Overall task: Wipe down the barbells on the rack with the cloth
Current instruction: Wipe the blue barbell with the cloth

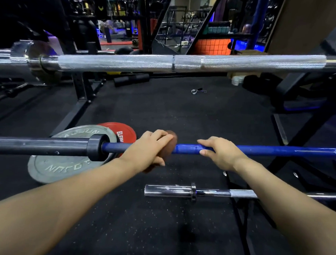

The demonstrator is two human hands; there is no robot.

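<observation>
Head view: blue barbell [258,149] is running left–right across the near rack. Left hand [149,148] is gripping brown cloth [171,144] wrapped round the bar; right hand [220,151] is curling over it just beside, to the right. Unwiped shaft probably lying rightward.

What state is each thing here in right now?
Blue barbell: level, gripped by both hands.
Cloth: wrapped on the blue bar under the left hand.
Right hand: gripping the bare bar.
Silver barbell: untouched.
Grey plate: flat on floor.
</observation>
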